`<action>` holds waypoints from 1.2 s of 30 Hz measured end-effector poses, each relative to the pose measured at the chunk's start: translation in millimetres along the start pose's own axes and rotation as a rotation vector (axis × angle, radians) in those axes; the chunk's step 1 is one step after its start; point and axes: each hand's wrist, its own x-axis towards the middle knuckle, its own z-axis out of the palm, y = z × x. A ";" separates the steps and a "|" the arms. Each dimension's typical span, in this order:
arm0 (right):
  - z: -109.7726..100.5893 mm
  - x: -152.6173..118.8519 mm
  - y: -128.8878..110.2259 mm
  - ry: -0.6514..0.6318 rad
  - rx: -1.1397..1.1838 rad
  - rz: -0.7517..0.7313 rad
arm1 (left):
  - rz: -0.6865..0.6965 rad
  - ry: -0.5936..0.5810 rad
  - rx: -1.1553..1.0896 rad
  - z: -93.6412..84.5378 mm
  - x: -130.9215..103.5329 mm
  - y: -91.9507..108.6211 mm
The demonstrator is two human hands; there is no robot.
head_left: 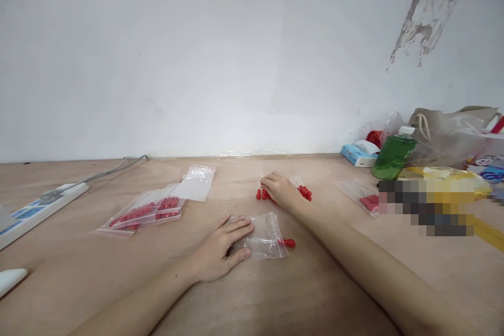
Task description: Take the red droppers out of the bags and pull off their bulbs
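Lying spread on the clear bag, your left hand was nearer its sideways stick, red end poking out right. Beyond, your right hand was over more sticks; I couldn't tell if it pinched any.

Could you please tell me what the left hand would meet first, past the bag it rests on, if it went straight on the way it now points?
Beyond the clear bag, the left hand would probably meet the right forearm first, though the forearm's height is unclear.
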 end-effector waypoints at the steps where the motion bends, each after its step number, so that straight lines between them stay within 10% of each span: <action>1: 3.0 -0.1 -1.0 -0.013 -0.005 -0.008 | -0.001 0.001 -0.002 -0.2 -0.1 0.2; 23: -25.6 -36.1 -8.8 0.093 0.140 0.189 | 0.009 0.013 -0.016 -0.6 -1.0 -0.2; 36: -59.1 -98.9 -36.3 -0.326 0.514 0.311 | 0.009 -0.030 0.027 -0.2 -0.5 -0.1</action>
